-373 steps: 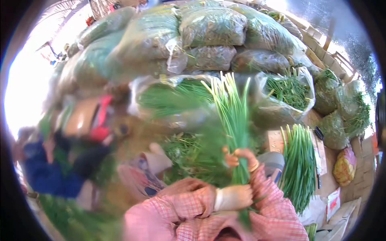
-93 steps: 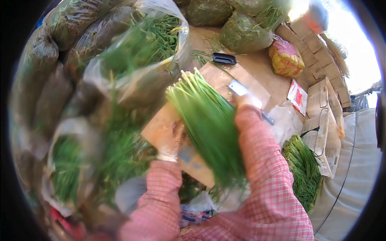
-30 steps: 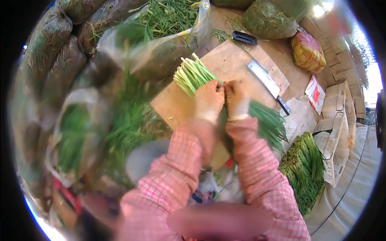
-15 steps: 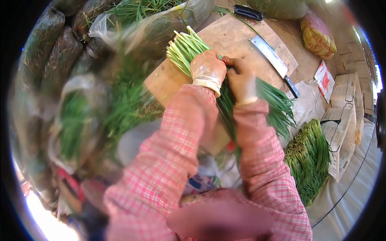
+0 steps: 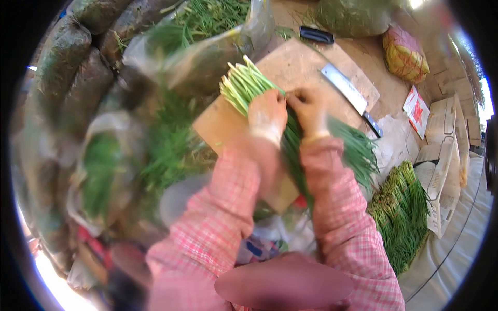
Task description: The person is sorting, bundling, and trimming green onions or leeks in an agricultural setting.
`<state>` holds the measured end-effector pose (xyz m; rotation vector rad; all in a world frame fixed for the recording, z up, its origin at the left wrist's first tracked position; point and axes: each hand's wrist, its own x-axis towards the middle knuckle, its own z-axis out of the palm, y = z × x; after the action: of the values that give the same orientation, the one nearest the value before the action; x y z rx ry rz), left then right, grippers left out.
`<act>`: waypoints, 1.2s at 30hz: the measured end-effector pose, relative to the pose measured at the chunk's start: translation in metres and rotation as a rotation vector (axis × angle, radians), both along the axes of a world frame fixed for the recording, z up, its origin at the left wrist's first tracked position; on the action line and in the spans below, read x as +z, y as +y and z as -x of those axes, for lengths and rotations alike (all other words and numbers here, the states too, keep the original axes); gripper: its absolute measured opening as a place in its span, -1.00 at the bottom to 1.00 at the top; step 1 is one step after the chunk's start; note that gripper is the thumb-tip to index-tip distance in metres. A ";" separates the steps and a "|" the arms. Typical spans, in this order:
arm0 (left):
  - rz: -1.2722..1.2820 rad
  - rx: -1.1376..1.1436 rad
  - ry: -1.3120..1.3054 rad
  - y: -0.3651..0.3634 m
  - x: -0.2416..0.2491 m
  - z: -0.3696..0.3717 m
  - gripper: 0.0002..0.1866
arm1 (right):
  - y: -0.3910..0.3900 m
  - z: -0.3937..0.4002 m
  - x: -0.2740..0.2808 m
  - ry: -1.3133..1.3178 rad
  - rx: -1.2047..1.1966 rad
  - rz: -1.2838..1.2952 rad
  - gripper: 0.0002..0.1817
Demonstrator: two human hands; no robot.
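On the wooden board lies a bunch of green chives, pale cut ends toward the upper left, dark leaves fanning out to the right. My left hand is closed around it just below the pale stems. Across the bunch, my right hand touches its upper edge with fingers pinched close to my left thumb; what they pinch is too small to make out. Both hands seem to be in thin gloves. A cleaver with a black handle rests on the board, right of my hands.
The wooden board sits under the bunch. Stacked chives lie at lower right beside a plastic crate. A black-handled object is at the board's far edge. Plastic bags of greens crowd the left and back.
The whole view has shifted slightly. My right fingers have drawn in against the bunch, near my left thumb. My left hand keeps its hold on the chives.
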<state>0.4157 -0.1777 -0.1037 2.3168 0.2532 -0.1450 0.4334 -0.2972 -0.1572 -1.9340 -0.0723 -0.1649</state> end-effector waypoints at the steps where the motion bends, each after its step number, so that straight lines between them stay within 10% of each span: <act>1: -0.075 -0.075 -0.195 0.004 -0.007 0.011 -0.71 | 0.001 0.002 0.000 -0.009 -0.020 0.038 -0.86; 3: -0.001 -0.161 -0.598 0.015 0.002 0.022 -0.49 | 0.009 0.015 0.032 -0.032 -0.065 0.038 -0.87; 9: -0.221 -0.528 -0.548 0.037 -0.016 0.000 -0.32 | 0.020 0.023 0.039 -0.183 -0.117 -0.057 -0.91; 13: -0.413 -0.553 -0.655 0.038 -0.043 -0.011 -0.42 | 0.052 0.064 0.042 -0.597 0.052 0.362 -0.90; 16: -0.302 -0.524 -0.653 0.038 -0.038 -0.004 -0.46 | 0.079 0.094 0.036 -0.348 -0.113 0.759 -0.81; 23: -0.377 -0.636 -0.537 0.041 -0.009 0.002 -0.42 | 0.074 0.180 0.058 -0.120 0.561 -0.020 -0.91; 26: -0.533 -0.771 -0.480 0.027 0.020 -0.017 -0.36 | 0.075 0.174 0.027 0.953 0.124 -1.059 -0.82; 29: -0.442 -0.973 -0.510 -0.010 0.009 -0.052 -0.32 | 0.070 0.165 0.020 0.793 -0.029 -1.341 -0.61; 30: -0.436 -1.015 -0.055 -0.025 0.010 -0.060 -0.25 | 0.065 0.159 0.027 0.871 -0.110 -1.561 -0.53; 36: -0.343 -1.135 0.435 -0.005 0.021 -0.053 -0.30 | 0.066 0.156 0.003 0.697 0.023 -1.874 -0.37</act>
<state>0.4690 -0.1829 -0.0829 2.4572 -0.9200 -1.2381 0.2774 -0.2309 -0.1541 -0.0395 0.3972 0.3731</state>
